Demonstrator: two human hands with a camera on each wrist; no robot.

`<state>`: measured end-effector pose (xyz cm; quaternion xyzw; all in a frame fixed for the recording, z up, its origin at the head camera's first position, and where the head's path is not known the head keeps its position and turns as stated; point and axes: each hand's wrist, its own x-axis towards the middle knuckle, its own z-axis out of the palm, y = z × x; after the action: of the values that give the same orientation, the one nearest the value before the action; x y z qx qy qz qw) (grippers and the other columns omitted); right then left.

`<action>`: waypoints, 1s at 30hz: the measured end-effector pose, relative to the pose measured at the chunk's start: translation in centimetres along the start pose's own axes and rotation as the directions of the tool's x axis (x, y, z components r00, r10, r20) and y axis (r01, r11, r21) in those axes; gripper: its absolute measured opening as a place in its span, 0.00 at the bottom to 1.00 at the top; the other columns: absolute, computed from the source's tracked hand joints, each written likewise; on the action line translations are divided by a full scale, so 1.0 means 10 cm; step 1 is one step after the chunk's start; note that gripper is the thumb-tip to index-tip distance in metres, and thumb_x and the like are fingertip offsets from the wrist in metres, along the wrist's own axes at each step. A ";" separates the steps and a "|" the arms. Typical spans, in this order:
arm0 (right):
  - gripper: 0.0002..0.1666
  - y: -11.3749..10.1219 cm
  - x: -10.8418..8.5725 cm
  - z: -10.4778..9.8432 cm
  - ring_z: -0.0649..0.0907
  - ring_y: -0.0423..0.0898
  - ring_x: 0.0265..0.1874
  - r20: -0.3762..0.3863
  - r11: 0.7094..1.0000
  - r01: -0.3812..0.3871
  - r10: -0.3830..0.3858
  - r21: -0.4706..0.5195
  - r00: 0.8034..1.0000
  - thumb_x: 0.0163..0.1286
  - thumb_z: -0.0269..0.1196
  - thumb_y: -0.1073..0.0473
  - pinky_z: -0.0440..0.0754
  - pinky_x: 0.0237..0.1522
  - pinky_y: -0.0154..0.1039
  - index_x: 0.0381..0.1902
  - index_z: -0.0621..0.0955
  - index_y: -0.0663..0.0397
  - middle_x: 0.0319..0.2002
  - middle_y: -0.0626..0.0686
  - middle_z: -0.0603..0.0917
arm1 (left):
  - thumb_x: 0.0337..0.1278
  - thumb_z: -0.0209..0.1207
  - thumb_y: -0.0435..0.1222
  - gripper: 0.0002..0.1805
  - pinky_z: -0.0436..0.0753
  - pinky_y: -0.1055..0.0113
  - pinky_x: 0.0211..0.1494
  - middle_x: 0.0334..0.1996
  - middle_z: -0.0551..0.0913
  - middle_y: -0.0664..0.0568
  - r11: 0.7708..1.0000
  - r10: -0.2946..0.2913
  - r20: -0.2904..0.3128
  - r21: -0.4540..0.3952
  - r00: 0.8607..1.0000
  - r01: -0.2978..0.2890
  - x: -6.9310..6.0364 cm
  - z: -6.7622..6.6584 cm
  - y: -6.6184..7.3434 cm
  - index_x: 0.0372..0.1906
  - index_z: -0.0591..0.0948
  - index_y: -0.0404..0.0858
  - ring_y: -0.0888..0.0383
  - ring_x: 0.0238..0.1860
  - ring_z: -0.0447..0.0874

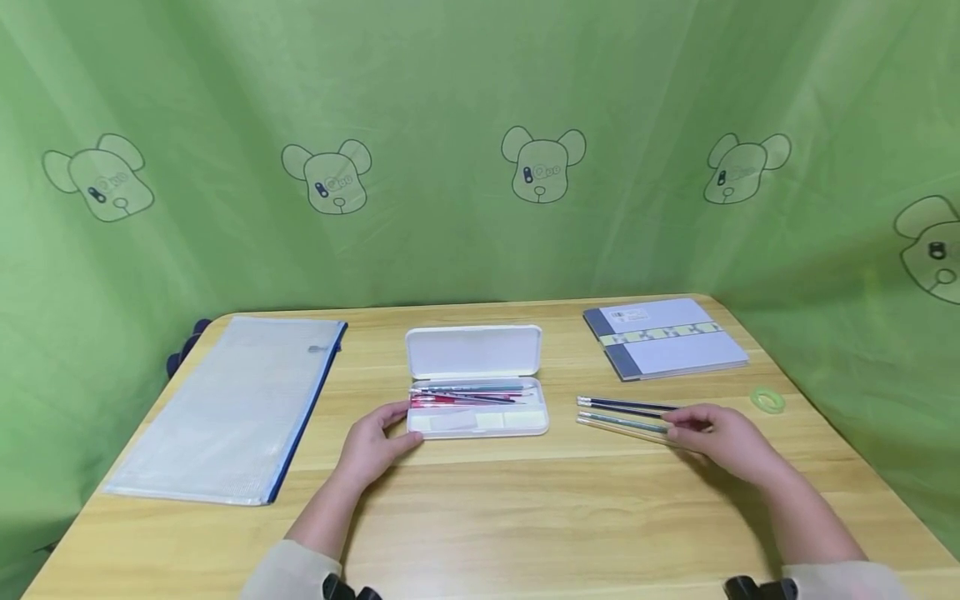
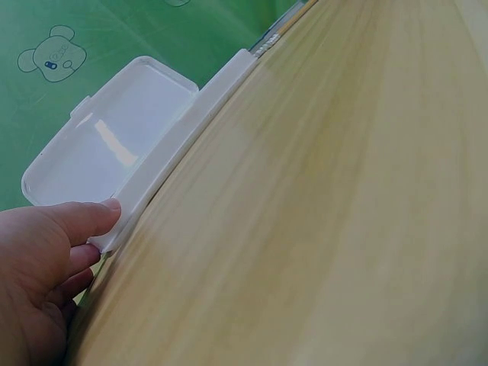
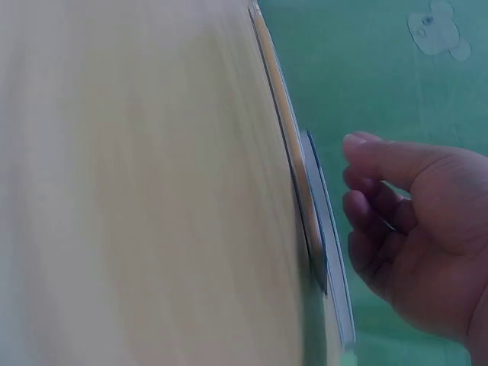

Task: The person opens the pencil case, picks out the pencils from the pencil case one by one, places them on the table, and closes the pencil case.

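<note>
A white pencil case (image 1: 477, 423) lies with its lid (image 1: 474, 352) raised, several pens and pencils (image 1: 468, 397) inside and pale blocks, perhaps erasers, in its front part. My left hand (image 1: 372, 446) grips the case's left end, thumb at the front corner. In the left wrist view the thumb (image 2: 95, 219) presses on the case's wall (image 2: 171, 145). My right hand (image 1: 723, 437) is at the right ends of several loose pencils (image 1: 618, 417), dark, green and natural wood. The right wrist view shows this hand (image 3: 427, 221) with loosely curled fingers and nothing between them.
A clear zip pouch (image 1: 225, 408) with a blue edge lies at the left. At the back right is a notebook (image 1: 667, 337) with a patterned band. A yellow-green ring (image 1: 767, 400) sits near the right edge. Green curtain (image 1: 450, 250) hangs behind the wooden table (image 1: 540, 517).
</note>
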<state>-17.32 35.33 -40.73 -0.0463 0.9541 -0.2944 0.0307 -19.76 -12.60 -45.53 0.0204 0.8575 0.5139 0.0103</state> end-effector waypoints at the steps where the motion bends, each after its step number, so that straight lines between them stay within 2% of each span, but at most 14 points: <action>1: 0.24 -0.04 0.03 0.02 0.78 0.38 0.37 -0.004 1.000 0.007 -0.007 0.009 1.000 0.66 0.66 0.48 0.78 0.34 0.31 0.53 0.83 0.58 0.45 0.57 0.86 | 0.54 0.69 0.38 0.29 0.65 0.48 0.76 0.61 0.80 0.44 1.000 0.000 0.000 -0.001 1.000 0.000 0.00 0.00 0.00 0.62 0.77 0.37 0.45 0.69 0.71; 7: 0.18 -0.32 0.24 0.15 0.80 0.43 0.39 -0.014 0.997 0.079 -0.078 0.027 0.997 0.67 0.65 0.54 0.79 0.39 0.33 0.51 0.84 0.58 0.44 0.56 0.86 | 0.53 0.69 0.38 0.28 0.65 0.48 0.75 0.60 0.81 0.43 1.000 0.004 -0.003 0.005 1.000 -0.004 0.00 0.00 -0.01 0.61 0.78 0.37 0.44 0.68 0.72; 13: 0.16 -0.58 0.45 0.31 0.82 0.47 0.44 0.002 0.991 0.132 -0.132 0.027 0.991 0.67 0.65 0.54 0.80 0.48 0.42 0.49 0.85 0.55 0.43 0.54 0.86 | 0.53 0.69 0.38 0.29 0.65 0.48 0.75 0.60 0.81 0.43 1.000 0.003 -0.004 0.012 1.000 -0.003 0.01 -0.01 -0.01 0.61 0.78 0.37 0.44 0.68 0.72; 23: 0.15 -1.01 0.81 0.59 0.80 0.45 0.42 0.074 0.979 0.172 -0.181 0.113 0.981 0.68 0.62 0.59 0.80 0.44 0.37 0.50 0.84 0.58 0.41 0.53 0.86 | 0.53 0.69 0.38 0.29 0.65 0.47 0.75 0.61 0.80 0.43 1.000 0.005 -0.002 0.009 1.000 -0.005 0.00 -0.01 0.00 0.61 0.77 0.37 0.44 0.68 0.72; 30: 0.13 -1.34 0.98 0.79 0.78 0.45 0.38 0.130 0.973 0.141 -0.166 0.182 0.978 0.68 0.63 0.60 0.78 0.40 0.36 0.48 0.85 0.58 0.39 0.53 0.84 | 0.53 0.69 0.38 0.29 0.64 0.46 0.75 0.61 0.80 0.43 1.000 0.006 -0.001 0.008 1.000 -0.006 0.00 -0.01 0.00 0.62 0.77 0.37 0.43 0.68 0.72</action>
<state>-25.46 18.88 -40.00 -0.1384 0.9138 -0.3731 0.0809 -19.79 -12.66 -45.54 0.0227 0.8594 0.5107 0.0084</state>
